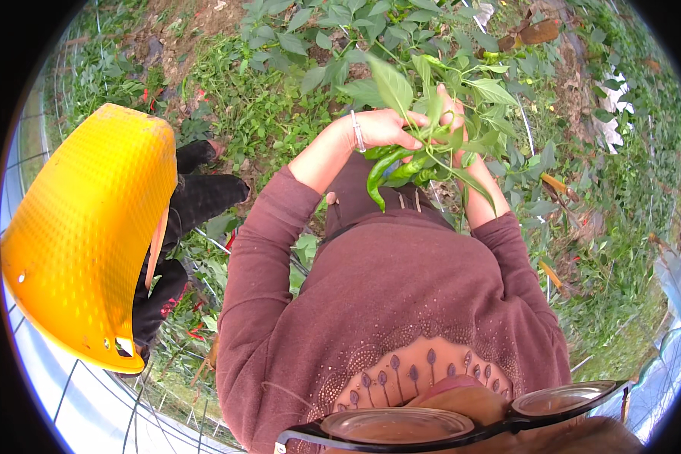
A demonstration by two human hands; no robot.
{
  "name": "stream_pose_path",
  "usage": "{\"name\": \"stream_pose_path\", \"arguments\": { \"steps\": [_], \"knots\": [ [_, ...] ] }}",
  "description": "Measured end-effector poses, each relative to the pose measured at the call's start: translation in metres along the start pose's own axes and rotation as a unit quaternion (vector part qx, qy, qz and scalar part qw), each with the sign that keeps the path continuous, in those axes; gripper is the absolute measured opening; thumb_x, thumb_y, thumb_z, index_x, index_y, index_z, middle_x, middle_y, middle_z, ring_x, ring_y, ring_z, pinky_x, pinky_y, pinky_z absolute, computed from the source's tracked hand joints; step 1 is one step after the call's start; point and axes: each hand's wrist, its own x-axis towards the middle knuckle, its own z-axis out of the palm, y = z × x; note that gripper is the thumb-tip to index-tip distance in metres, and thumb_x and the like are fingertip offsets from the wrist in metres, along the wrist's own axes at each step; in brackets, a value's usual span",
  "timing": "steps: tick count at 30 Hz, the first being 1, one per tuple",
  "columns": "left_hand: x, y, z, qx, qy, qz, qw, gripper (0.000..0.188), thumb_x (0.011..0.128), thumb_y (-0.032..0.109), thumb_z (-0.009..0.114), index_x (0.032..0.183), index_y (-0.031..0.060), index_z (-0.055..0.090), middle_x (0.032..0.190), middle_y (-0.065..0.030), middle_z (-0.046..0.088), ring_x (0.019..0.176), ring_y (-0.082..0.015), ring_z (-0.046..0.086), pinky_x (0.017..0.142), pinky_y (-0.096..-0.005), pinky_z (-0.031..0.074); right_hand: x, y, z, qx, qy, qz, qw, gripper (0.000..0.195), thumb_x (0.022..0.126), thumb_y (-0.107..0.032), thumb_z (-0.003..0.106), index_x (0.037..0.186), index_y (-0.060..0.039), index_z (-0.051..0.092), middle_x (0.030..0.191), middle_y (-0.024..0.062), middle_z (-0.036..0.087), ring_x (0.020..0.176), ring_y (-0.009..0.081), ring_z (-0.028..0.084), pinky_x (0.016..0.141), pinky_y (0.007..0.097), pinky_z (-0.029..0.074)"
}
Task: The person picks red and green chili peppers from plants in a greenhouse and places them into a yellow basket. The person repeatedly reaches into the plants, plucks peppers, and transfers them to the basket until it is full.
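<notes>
My left hand [394,129], with a bracelet at its wrist, comes in from the left and pinches a leafy stem of a pepper plant [394,91]. Several long green peppers [377,176] hang below its fingers, in front of my dark trousers. Close beside it on the right is my right hand [455,122], with a finger or thumb pointing up among the leaves. Foliage covers much of that hand, so its grip is unclear.
At the left, a yellow plastic basket [96,227] is next to another person's dark-clad legs [204,198]. Pepper plants [329,34] and weeds surround me, with red peppers [196,332] low at the left. White string [526,125] runs through the plants at the right.
</notes>
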Motion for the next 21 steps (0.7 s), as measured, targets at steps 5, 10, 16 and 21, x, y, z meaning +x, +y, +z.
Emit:
{"name": "stream_pose_path", "arguments": {
  "steps": [5,10,16,21],
  "knots": [
    [0.019,-0.014,0.011,0.305,0.12,0.094,0.94,0.036,0.084,0.007,0.061,0.119,0.0025,0.058,0.092,-0.0051,0.063,0.077,-0.0124,0.058,0.074,-0.0292,0.049,-0.011,-0.021,0.016,0.051,0.045,0.09,0.994,0.028,0.093,-0.031,0.056,0.09,-0.004,0.063,0.07,0.0057,0.062,0.05,0.0165,0.055,0.045,0.0327,0.044],
    [0.02,-0.003,0.02,0.292,0.096,0.048,0.95,0.031,0.091,0.022,0.059,0.116,0.0041,0.061,0.094,-0.0074,0.062,0.075,-0.009,0.055,0.062,-0.0275,0.048,0.011,0.003,-0.02,-0.046,0.044,0.063,0.996,0.031,0.089,-0.034,0.062,0.084,-0.0041,0.065,0.072,0.0039,0.063,0.054,0.0168,0.057,0.05,0.0327,0.046],
    [0.024,-0.017,0.022,-0.077,0.02,-0.051,0.996,0.029,0.095,0.022,0.053,0.121,0.0089,0.054,0.086,-0.0008,0.063,0.063,-0.0065,0.055,0.051,-0.0231,0.044,0.007,0.001,0.002,0.076,0.022,0.064,0.995,0.03,0.09,-0.033,0.061,0.088,-0.0031,0.061,0.072,0.0012,0.059,0.057,0.0143,0.052,0.051,0.0307,0.042],
    [0.022,-0.009,0.03,-0.111,-0.023,-0.062,0.992,0.025,0.094,0.02,0.048,0.113,0.006,0.056,0.087,-0.0051,0.064,0.052,-0.0071,0.05,0.042,-0.0198,0.038,-0.009,-0.021,0.015,-0.057,0.082,0.107,0.989,0.035,0.09,-0.04,0.059,0.093,-0.0059,0.068,0.067,-0.001,0.06,0.053,0.0113,0.051,0.048,0.0269,0.041]
  ]
}}
